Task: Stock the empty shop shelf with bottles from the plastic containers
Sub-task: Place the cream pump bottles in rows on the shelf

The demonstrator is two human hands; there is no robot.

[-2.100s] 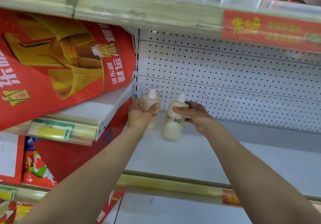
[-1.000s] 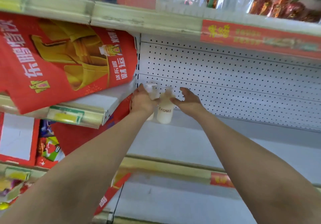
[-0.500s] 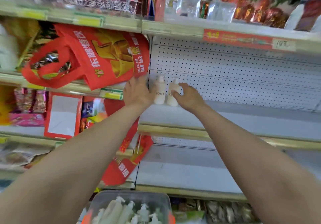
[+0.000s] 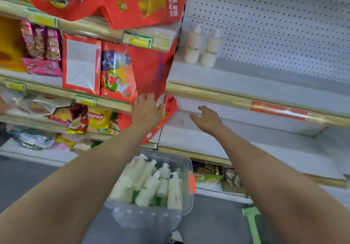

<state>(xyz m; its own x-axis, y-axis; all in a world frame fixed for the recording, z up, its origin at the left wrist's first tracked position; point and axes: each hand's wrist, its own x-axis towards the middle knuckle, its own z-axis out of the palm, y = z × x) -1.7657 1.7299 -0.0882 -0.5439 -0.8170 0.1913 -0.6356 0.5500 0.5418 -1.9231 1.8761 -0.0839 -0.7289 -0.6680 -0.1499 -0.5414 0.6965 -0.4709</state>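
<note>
Two bottles [image 4: 193,45] stand tucked into the shelf's [image 4: 255,81] back-left corner to start a row, while my left hand [image 4: 146,109] and right hand [image 4: 207,119] hover spread and empty above the container [image 4: 147,217] holding the remaining bottles [image 4: 151,183].

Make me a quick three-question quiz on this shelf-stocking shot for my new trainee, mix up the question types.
1. Multiple choice: how many pump bottles stand on the white shelf? A one, B two, C four.
2. True or false: the left hand and the right hand each grip a bottle.
3. Fill the gap: the spare bottles lie in a clear plastic ____ below the hands.

Key: 1 B. 2 False, both hands are open and hold nothing. 3 container.
</note>
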